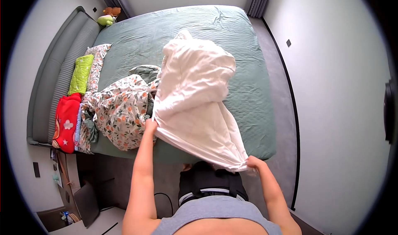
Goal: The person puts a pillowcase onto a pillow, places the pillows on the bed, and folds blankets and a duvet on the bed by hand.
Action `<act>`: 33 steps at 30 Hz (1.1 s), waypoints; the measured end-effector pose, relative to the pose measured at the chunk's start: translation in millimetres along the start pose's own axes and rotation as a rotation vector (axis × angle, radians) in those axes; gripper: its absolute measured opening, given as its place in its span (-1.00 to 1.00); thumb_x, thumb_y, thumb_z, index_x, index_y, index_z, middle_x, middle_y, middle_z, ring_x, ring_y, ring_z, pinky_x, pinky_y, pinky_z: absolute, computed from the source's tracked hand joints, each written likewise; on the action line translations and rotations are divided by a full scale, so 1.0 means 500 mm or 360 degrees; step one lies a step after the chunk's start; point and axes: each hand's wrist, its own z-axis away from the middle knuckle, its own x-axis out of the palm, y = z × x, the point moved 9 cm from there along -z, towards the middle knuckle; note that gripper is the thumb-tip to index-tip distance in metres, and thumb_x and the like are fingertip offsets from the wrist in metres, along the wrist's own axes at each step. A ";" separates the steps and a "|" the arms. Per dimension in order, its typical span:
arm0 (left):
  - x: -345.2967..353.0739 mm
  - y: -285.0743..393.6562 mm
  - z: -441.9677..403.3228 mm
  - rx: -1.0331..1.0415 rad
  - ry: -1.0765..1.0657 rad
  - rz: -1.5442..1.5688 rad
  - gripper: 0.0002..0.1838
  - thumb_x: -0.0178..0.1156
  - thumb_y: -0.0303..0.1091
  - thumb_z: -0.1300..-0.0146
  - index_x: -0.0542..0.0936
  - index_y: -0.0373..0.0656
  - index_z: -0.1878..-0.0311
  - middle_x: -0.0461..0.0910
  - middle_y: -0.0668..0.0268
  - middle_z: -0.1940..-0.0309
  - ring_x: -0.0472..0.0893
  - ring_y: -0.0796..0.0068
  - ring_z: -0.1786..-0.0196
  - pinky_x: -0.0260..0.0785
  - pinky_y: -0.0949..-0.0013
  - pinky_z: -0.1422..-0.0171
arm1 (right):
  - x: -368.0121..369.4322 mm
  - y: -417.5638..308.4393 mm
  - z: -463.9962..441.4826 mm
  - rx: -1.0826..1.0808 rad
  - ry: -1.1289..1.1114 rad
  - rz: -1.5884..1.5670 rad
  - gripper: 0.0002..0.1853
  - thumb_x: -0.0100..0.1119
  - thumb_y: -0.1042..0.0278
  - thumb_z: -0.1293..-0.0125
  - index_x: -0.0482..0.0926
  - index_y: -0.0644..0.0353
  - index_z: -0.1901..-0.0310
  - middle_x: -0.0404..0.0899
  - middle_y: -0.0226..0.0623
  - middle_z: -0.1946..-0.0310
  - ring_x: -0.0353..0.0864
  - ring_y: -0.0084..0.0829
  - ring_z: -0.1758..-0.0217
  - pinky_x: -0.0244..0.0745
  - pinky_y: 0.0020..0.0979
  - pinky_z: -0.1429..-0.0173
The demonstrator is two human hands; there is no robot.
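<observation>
A white quilt lies bunched in a heap on the middle of the bed, its near edge pulled out toward me. My left hand is closed on the near left corner of that edge. At the other end, my right hand grips the near right corner, just past the bed's side. Between both hands the edge is stretched in a slanting line. Beside the quilt, left of it, is a crumpled cover with an orange fruit print; my left hand is close to it. The fingertips are partly hidden in the cloth.
The bed wears a green fitted sheet. Along the grey headboard are a yellow-green pillow, a red blanket and a printed pillow. Plush toys sit at the far corner. A dark chair stands at lower left.
</observation>
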 end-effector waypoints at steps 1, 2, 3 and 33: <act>0.056 -0.078 0.021 -0.0159 -0.0116 0.0376 -0.71 0.10 -0.26 -0.02 0.60 -0.31 0.33 0.59 0.02 0.43 0.59 0.20 0.31 0.35 0.25 0.17 | 0.012 -0.008 -0.019 -0.0026 -0.0064 0.0104 -0.70 -0.04 0.45 0.03 0.62 0.21 0.24 0.60 -0.09 0.28 0.57 -0.34 0.25 0.43 -0.35 0.10; 0.055 -0.075 0.074 -0.0171 -0.0034 0.0518 -0.70 0.14 -0.23 -0.05 0.60 -0.32 0.31 0.59 0.13 0.45 0.57 0.35 0.35 0.34 0.30 0.22 | 0.031 -0.012 -0.031 -0.0048 -0.0135 0.0208 -0.70 -0.02 0.42 0.03 0.62 0.21 0.24 0.60 -0.10 0.28 0.57 -0.31 0.23 0.43 -0.33 0.10; 0.082 -0.095 0.094 -0.0184 -0.0050 0.0741 -0.69 0.15 -0.24 -0.08 0.59 -0.34 0.28 0.60 0.18 0.44 0.57 0.41 0.35 0.34 0.35 0.25 | 0.052 -0.014 -0.036 -0.0066 -0.0213 0.0313 -0.70 -0.01 0.38 0.03 0.62 0.20 0.24 0.60 -0.10 0.28 0.57 -0.29 0.22 0.43 -0.32 0.10; 0.204 0.298 0.258 0.0305 -0.0534 0.0281 -0.26 0.23 0.13 0.08 0.41 -0.30 -0.02 0.52 0.00 0.13 0.55 0.18 0.09 0.37 0.28 -0.02 | -0.058 -0.576 0.073 -0.1186 0.0899 0.0136 -0.79 0.06 0.40 0.06 0.42 0.23 0.32 0.40 -0.11 0.32 0.49 -0.07 0.37 0.45 -0.18 0.24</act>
